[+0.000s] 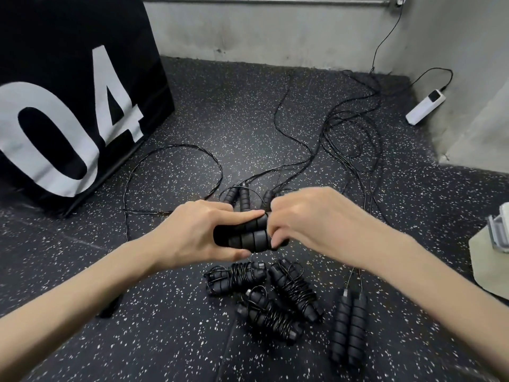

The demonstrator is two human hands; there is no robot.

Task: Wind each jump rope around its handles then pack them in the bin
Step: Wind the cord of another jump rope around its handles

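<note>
Above the speckled floor (192, 119), the left hand (192, 232) clasps a pair of black handles (245, 237) side by side, while the right hand (305, 219) pinches at their far end, its fingertips and the cord there hidden.

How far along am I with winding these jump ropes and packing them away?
Done: three wound bundles lie on the floor. In hand: your left hand grips a pair of handles while your right hand works at their end. Left: the unwound pair at right, the handles beyond your hands, the loose cords, and all packing; no bin shows.
</note>
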